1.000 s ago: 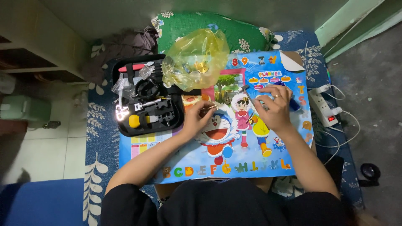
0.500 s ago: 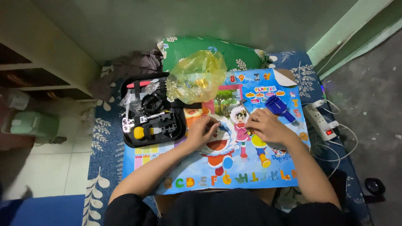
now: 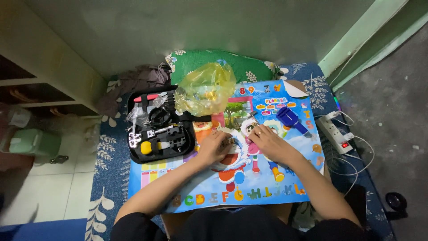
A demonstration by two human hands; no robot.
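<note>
Nearest us, our left hand (image 3: 215,147) and right hand (image 3: 266,142) meet over the middle of the colourful mat (image 3: 249,187), fingers curled together on a small object (image 3: 232,141) between them; we cannot tell what it is. Just beyond the right hand lies a blue tool (image 3: 289,118), angled away rightward. Farther left sits the black tool tray (image 3: 158,129), the yellow bag (image 3: 205,89) behind.

Yellow plastic bag (image 3: 206,91), black tool case (image 3: 158,129)
</note>
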